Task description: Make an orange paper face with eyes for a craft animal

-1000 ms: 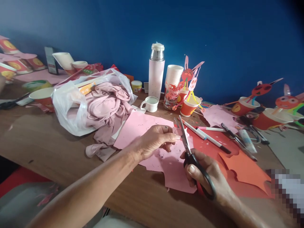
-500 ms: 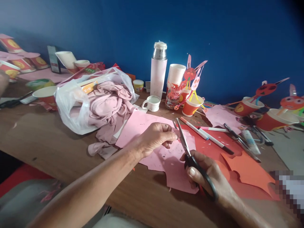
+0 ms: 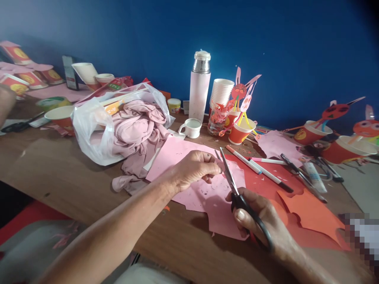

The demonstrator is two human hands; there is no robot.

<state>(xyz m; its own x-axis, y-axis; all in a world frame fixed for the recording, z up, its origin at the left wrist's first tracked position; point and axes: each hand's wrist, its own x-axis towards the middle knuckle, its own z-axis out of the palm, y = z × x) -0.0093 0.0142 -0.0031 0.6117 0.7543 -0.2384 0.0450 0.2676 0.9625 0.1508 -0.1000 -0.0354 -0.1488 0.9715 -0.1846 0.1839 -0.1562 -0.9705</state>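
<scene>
My right hand (image 3: pixel 260 217) grips black-handled scissors (image 3: pixel 229 173), thumb and fingers in the loops, blades pointing up and slightly parted. Beside the blades, my left hand (image 3: pixel 198 167) is closed in a pinch on a small piece of pink paper (image 3: pixel 219 162), mostly hidden by the fingers and blades. Under both hands lies a cut sheet of pink paper (image 3: pixel 219 221), with dark scraps scattered on it. Red paper (image 3: pixel 275 173) and a cut orange sheet (image 3: pixel 314 213) lie to the right, near my right hand.
A white mug (image 3: pixel 191 129) and a pink flask (image 3: pixel 199 94) stand behind my hands. A plastic bag (image 3: pixel 89 138) with pink cloth sits left. Paper-cup rabbit figures (image 3: pixel 241 132) and markers (image 3: pixel 271 175) are at the right. Someone's arm (image 3: pixel 6 100) shows at the far left.
The view has shifted slightly, so the background sits a little farther right. Both hands keep nearly the same pose, with the scissors still beside the small pink piece.
</scene>
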